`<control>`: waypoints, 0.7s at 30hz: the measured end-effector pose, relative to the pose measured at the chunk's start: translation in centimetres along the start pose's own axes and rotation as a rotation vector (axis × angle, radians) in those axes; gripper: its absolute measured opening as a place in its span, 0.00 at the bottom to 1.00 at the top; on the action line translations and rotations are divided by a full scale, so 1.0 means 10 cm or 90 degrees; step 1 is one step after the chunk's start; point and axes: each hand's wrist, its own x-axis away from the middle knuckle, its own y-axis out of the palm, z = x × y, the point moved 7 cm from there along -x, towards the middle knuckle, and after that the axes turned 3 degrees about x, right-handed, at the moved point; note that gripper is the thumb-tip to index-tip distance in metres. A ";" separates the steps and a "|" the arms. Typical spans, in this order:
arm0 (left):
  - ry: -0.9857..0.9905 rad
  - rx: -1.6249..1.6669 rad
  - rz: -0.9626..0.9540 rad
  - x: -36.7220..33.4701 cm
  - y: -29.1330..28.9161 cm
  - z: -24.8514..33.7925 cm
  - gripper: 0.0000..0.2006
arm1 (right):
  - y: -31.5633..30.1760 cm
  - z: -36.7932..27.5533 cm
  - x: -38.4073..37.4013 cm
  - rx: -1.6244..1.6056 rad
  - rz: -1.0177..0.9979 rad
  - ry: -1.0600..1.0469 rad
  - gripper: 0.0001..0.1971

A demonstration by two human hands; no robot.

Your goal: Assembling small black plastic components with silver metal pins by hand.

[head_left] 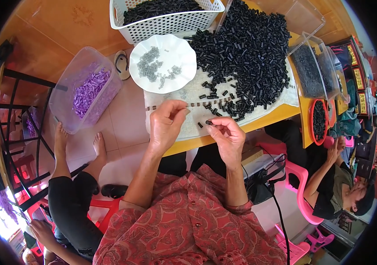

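My left hand [167, 126] is closed in a pinch over the front of a white cloth [188, 132]. Whatever is between its fingertips is too small to make out. To its right, my right hand [229, 139] grips a short black cylindrical piece [209, 123] between thumb and forefinger. The two hands are apart, fingertips facing each other. Beyond them spreads a large heap of similar black pieces [250, 53], with several loose ones toward the front. A white scalloped plate [184, 46] at the left holds small silvery pieces [148, 62] that look like springs.
A white perforated basket [171, 27] of black pieces stands at the back. Left is a clear bin [102, 104] with purple pieces. Clear boxes [310, 75] and a red basket [314, 140] flank the right. People sit at both sides; a black cable [281, 216] hangs beside me.
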 end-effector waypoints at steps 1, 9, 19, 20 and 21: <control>-0.001 0.000 0.001 0.03 -0.01 0.00 0.05 | 0.01 -0.03 0.00 0.000 -0.001 0.001 0.10; -0.074 0.277 -0.148 0.20 0.23 0.12 0.04 | 0.03 -0.11 0.03 -0.067 -0.004 0.005 0.10; -0.042 0.296 -0.158 0.25 0.30 0.12 0.05 | 0.11 -0.26 0.05 0.032 -0.032 -0.061 0.11; -0.046 0.298 -0.157 0.26 0.31 0.10 0.05 | 0.11 -0.24 0.06 0.029 -0.028 -0.063 0.11; -0.050 0.300 -0.156 0.26 0.32 0.09 0.05 | 0.10 -0.24 0.06 0.027 -0.025 -0.066 0.11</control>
